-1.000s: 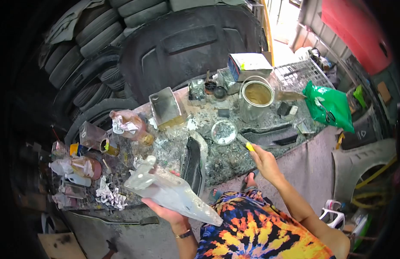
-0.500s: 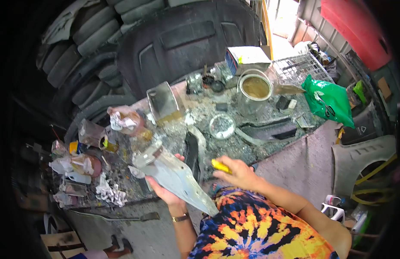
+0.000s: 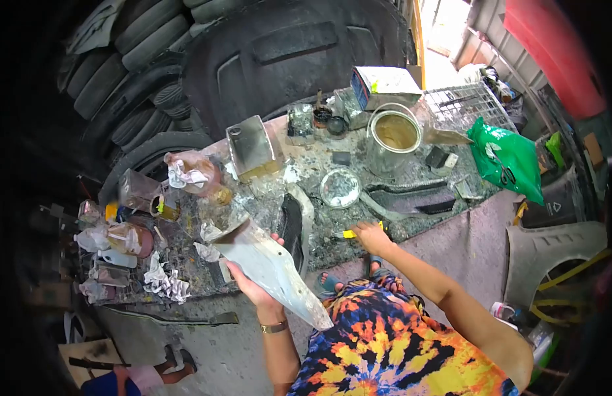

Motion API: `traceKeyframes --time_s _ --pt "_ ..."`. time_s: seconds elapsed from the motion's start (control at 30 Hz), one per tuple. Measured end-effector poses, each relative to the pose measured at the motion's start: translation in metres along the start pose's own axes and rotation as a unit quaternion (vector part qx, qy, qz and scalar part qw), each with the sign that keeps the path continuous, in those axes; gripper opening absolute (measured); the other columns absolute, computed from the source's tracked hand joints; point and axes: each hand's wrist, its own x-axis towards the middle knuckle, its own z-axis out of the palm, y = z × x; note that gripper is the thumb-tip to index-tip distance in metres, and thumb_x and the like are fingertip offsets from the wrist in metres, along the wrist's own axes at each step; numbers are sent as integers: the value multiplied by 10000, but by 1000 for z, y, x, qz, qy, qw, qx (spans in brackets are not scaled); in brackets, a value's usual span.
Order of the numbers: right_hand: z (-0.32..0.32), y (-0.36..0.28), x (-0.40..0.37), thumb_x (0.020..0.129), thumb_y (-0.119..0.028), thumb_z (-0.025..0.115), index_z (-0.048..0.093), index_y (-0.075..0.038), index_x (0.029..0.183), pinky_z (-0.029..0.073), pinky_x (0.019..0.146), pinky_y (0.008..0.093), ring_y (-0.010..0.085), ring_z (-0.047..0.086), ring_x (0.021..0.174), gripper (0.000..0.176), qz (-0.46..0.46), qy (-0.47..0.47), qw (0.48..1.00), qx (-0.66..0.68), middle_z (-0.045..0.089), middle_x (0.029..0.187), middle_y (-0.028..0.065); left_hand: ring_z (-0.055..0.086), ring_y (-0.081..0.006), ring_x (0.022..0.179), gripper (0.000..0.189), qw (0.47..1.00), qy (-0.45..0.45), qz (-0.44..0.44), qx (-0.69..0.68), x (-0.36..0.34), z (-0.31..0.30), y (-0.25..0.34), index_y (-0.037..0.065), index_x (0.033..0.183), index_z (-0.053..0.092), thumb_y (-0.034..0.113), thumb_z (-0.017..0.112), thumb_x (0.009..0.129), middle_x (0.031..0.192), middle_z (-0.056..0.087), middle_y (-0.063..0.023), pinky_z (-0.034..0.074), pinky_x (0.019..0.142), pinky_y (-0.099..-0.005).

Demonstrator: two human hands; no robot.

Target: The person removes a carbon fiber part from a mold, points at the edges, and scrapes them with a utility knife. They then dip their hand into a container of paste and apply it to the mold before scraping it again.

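Observation:
My left hand (image 3: 256, 289) grips a long pale grey moulded panel (image 3: 273, 267) from below, its fingertips showing past the far edge. The panel tilts across my front, its narrow, rough end close to my shirt. Over the near edge of the bench, my right hand (image 3: 374, 236) has its fingers closed around a yellow utility knife (image 3: 350, 233), low against the worktop. Beyond my hands lie a black curved part with a pale rim (image 3: 293, 228) and a similar black trough-like part (image 3: 411, 198). A round clear lid (image 3: 340, 189) sits between them.
On the cluttered bench stand a large tin (image 3: 396, 135), a metal box (image 3: 252, 146), a green bag (image 3: 507, 158) with scissors on it, crumpled paper (image 3: 166, 278) and several containers. A grey fender (image 3: 550, 257) stands at right. Another person's legs (image 3: 162, 373) show lower left.
My right hand has moved forward and right with the yellow knife, down to the bench edge. A clear piece at the panel's upper end no longer shows. My left hand keeps its grip.

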Motion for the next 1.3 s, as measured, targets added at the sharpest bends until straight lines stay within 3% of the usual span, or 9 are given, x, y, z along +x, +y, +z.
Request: traceKeyframes --time_s 0.13,0.27,0.53,0.73,0.87,0.97,1.1,1.23,1.3 --pt "-64 -24 20 842 -80 571 524 -111 1334 426 883 429 297 572 1019 496 -55 121 989 61 589 1077 120 580 -381 1131 812 1000 12 13 12 -9 6 -4 12 1444 346 666 272 969 1269 550 -254 463 1002 -490" --pt "-159 -85 17 808 -63 590 482 -184 1408 426 849 371 259 552 973 621 -280 133 937 160 570 1030 92 589 -374 1115 809 999 30 7 28 -16 21 -9 17 1425 376 675 271 966 1246 567 -251 474 983 -480" --pt "-174 -78 -11 813 -108 557 412 -249 1465 432 708 332 184 525 813 683 -459 91 882 53 475 870 24 619 -360 1048 811 997 55 6 49 -18 57 -33 24 1396 413 692 265 960 1188 603 -255 497 925 -455" --pt "-182 -46 16 800 -85 571 376 -297 1481 459 687 357 204 543 773 740 -389 173 901 84 480 882 43 624 -359 1032 806 998 20 -1 55 -15 73 -58 34 1390 423 697 280 955 1182 607 -258 507 912 -447" --pt "-186 -33 -4 793 -79 578 406 -299 1462 499 626 356 198 566 726 725 -457 91 878 113 486 866 34 625 -362 1039 813 998 47 -5 40 -12 88 -70 20 1387 422 696 289 955 1171 612 -261 509 920 -448" --pt "-183 -22 13 790 -75 573 387 -318 1475 512 631 358 210 581 742 750 -357 166 911 126 481 849 49 624 -369 1052 817 996 37 21 79 -13 90 -82 9 1388 418 692 300 954 1177 611 -269 504 941 -464" --pt "-185 -16 -23 794 -67 570 398 -330 1466 525 627 359 217 585 702 741 -487 36 857 161 467 813 46 625 -368 1058 823 998 36 2 52 -11 99 -87 -7 1377 433 688 308 954 1200 604 -273 509 934 -467" --pt "-181 9 10 790 -81 581 358 -347 1490 528 540 357 222 587 662 781 -406 146 887 164 473 798 56 628 -375 1057 846 998 39 1 40 -15 104 -103 -33 1362 450 693 314 949 1217 597 -277 517 924 -463" --pt "-180 10 -6 793 -86 584 350 -351 1493 528 540 359 220 589 665 785 -432 96 885 145 479 798 55 630 -379 1055 849 999 24 -9 33 -19 110 -107 -30 1365 451 696 310 947 1220 596 -277 522 919 -454"
